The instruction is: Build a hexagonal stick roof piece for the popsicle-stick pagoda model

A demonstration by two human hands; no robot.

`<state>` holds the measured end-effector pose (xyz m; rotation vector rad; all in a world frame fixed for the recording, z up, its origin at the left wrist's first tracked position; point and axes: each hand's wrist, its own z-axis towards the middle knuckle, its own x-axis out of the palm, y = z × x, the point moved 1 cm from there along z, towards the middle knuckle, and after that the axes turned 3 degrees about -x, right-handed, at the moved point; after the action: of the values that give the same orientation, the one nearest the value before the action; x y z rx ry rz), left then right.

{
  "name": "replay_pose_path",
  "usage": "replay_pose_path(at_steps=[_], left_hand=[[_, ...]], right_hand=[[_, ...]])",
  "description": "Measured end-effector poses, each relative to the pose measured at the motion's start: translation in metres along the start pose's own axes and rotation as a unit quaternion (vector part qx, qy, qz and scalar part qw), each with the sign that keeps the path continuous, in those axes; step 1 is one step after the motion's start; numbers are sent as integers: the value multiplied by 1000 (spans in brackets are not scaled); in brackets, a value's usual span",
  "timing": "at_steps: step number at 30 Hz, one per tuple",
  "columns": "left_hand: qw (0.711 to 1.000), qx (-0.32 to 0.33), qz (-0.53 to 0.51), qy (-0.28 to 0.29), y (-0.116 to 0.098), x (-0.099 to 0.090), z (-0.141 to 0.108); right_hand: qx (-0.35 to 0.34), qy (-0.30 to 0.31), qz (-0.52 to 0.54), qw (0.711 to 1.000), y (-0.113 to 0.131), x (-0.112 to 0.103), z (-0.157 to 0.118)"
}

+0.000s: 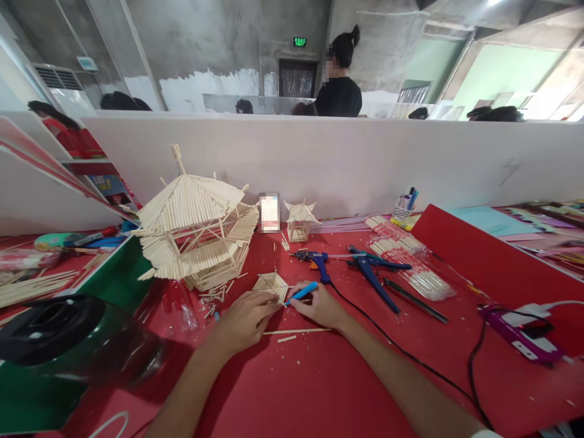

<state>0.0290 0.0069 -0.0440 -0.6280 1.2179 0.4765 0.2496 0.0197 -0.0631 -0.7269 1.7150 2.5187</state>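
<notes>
Black-lidded tumbler (86,340), nearest us. Hexagonal stick frame (270,282), on our red table (292,395): likely light, stiff, brittle; best held by its rim. Our right hand (322,304) clasps a blue pen-like tool (305,291); our left hand (249,316), fingers bent beside the frame: hold, we cannot tell.

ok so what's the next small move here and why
Perhaps ease the left hand back slightly: the right hand grips the blue pen-like tool with its tip angled toward the left fingertips, close beside the small stick frame.
</notes>
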Motion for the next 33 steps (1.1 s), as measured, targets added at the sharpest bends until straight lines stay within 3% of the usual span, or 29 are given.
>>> replay_pose_path(at_steps=[16, 19, 24, 30, 33], left_hand=[[1000, 1, -10, -5, 0, -6, -1], [998, -59, 18, 2, 5, -19, -4], [976, -190, 63, 82, 16, -43, -18], [955, -248, 62, 148, 24, -50, -32], [953, -261, 41, 150, 23, -56, -35]], right_hand=[[23, -28, 26, 999, 1, -2, 0], [24, -34, 12, 999, 2, -3, 0], [12, -34, 10, 999, 1, -3, 0], [19, -36, 10, 999, -3, -1, 0], [15, -37, 4, 999, -1, -2, 0]])
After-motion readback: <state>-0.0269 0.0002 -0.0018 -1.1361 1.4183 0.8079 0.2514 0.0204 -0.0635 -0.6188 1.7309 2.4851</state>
